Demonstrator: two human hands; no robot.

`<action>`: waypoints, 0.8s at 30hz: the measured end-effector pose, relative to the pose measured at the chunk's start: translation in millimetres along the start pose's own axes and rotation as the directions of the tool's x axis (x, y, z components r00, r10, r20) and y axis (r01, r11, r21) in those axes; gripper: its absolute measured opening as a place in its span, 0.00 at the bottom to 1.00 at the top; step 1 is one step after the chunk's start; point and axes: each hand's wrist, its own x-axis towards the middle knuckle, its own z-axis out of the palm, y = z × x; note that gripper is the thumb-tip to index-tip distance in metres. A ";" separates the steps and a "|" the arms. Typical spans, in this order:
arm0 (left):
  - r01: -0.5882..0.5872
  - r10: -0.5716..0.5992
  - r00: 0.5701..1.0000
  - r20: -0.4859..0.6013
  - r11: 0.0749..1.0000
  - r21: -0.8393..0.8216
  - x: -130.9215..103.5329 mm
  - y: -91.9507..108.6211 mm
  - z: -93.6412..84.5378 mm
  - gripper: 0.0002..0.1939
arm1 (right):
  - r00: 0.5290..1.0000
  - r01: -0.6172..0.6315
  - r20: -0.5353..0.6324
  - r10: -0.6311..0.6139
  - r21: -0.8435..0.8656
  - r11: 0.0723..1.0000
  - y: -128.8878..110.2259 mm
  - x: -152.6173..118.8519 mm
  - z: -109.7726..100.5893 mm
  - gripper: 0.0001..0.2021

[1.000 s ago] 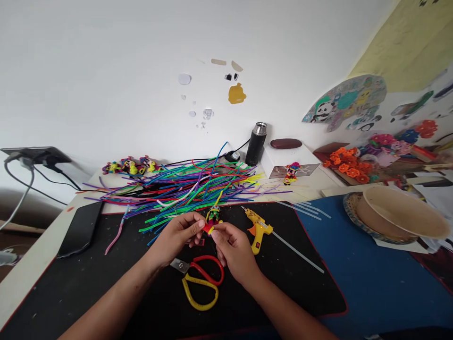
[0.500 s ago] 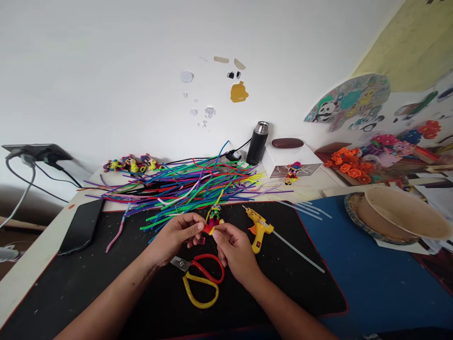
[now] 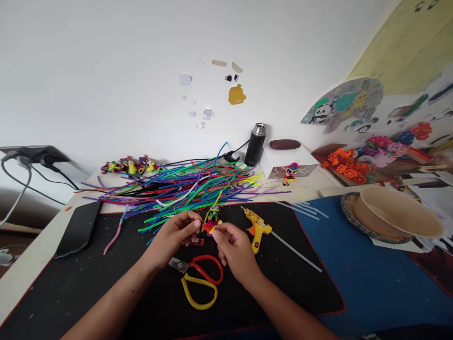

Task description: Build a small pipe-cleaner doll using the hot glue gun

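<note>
Between my hands is a small red and yellow fuzzy pipe-cleaner piece (image 3: 208, 228). My right hand (image 3: 235, 248) pinches its yellow end between thumb and fingertips. My left hand (image 3: 180, 235) is closed in a pinch just left of the red part, with a small gap showing; whatever it may hold is too small to make out. Right behind stands or lies a colourful pipe-cleaner figure (image 3: 213, 213) with a yellow strand on top; whether the piece joins it I cannot tell. Scissors (image 3: 200, 283) with red and yellow handles lie below my hands on the black mat (image 3: 134, 302).
A yellow glue gun (image 3: 259, 230) with a long glue stick lies to the right. Behind is a heap of pipe cleaners (image 3: 184, 189), with finished figures (image 3: 130, 165) at left. A phone (image 3: 78, 229), black flask (image 3: 255, 145), white box (image 3: 288, 158) and bowl (image 3: 396, 215) surround the mat.
My left fingertips have drawn slightly left, off the red part. My right hand keeps its pinch on the yellow end. The view has shifted a little.
</note>
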 end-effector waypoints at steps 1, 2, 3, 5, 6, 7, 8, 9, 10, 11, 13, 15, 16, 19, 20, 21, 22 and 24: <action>-0.020 0.021 1.000 -0.019 0.999 0.028 -1.5 0.0 -0.4 0.19 | 1.000 0.007 -0.016 -0.007 -0.013 1.000 0.1 0.7 -0.7 0.22; -0.028 0.030 0.999 -0.034 0.998 0.058 -3.3 -0.1 -0.4 0.20 | 0.999 0.014 -0.032 -0.015 -0.029 0.999 0.4 1.4 -1.4 0.22; -0.024 0.027 0.999 -0.039 0.996 0.090 -5.5 -0.4 0.0 0.20 | 0.998 0.023 -0.049 -0.025 -0.049 0.999 0.9 2.1 -2.2 0.22; 0.001 0.003 1.000 -0.029 0.988 0.155 -10.5 -0.8 2.4 0.22 | 0.996 0.041 -0.075 -0.049 -0.100 0.994 2.2 3.2 -3.3 0.20; 0.011 -0.008 1.000 -0.017 0.983 0.184 -13.0 -1.0 4.4 0.23 | 0.994 0.054 -0.086 -0.066 -0.133 0.990 2.8 3.5 -3.6 0.19; 0.016 -0.016 1.000 -0.005 0.978 0.209 -15.3 -1.0 6.7 0.23 | 0.992 0.070 -0.095 -0.088 -0.171 0.983 3.3 3.7 -3.7 0.17; 0.017 -0.017 1.000 0.002 0.974 0.228 -17.2 -1.0 9.1 0.24 | 0.988 0.091 -0.101 -0.114 -0.211 0.973 3.7 3.8 -3.5 0.16; 0.014 -0.015 1.000 0.002 0.971 0.239 -18.8 -0.9 11.5 0.24 | 0.984 0.113 -0.103 -0.142 -0.254 0.961 4.0 3.7 -3.2 0.15; 0.009 -0.009 1.000 -0.003 0.970 0.243 -20.0 -0.8 13.7 0.24 | 0.980 0.135 -0.101 -0.171 -0.295 0.946 4.1 3.6 -2.7 0.13; 0.004 -0.001 1.000 -0.010 0.970 0.244 -20.7 -0.7 15.7 0.23 | 0.975 0.154 -0.099 -0.197 -0.333 0.930 4.1 3.5 -2.1 0.12; -0.015 0.020 1.000 -0.022 0.971 0.240 -21.2 -0.9 18.9 0.23 | 0.969 0.176 -0.092 -0.228 -0.391 0.903 4.1 3.2 -1.0 0.11; -0.038 0.048 0.998 -0.035 0.971 0.237 -21.1 -1.5 21.3 0.22 | 0.966 0.185 -0.087 -0.243 -0.424 0.886 4.0 2.9 0.0 0.11; -0.047 0.059 0.997 -0.041 0.970 0.237 -21.0 -1.8 22.3 0.22 | 0.965 0.189 -0.085 -0.249 -0.435 0.880 3.9 2.6 0.5 0.11; -0.048 0.064 0.996 -0.056 0.965 0.257 -21.7 -2.4 24.6 0.22 | 0.959 0.205 -0.078 -0.272 -0.469 0.859 3.8 1.3 2.0 0.11; -0.041 0.059 0.997 -0.059 0.962 0.268 -22.1 -2.3 25.0 0.22 | 0.956 0.214 -0.074 -0.282 -0.480 0.851 3.9 0.8 2.6 0.11; -0.034 0.053 0.997 -0.060 0.959 0.280 -22.7 -2.2 25.2 0.22 | 0.953 0.224 -0.071 -0.294 -0.488 0.844 4.1 0.2 3.2 0.10; -0.028 0.048 0.997 -0.062 0.957 0.290 -23.2 -1.9 25.2 0.22 | 0.950 0.234 -0.068 -0.305 -0.493 0.838 4.5 -0.3 3.6 0.10; -0.016 0.037 0.997 -0.063 0.954 0.299 -23.9 -1.2 24.4 0.23 | 0.947 0.249 -0.056 -0.315 -0.492 0.834 5.8 -1.1 3.8 0.10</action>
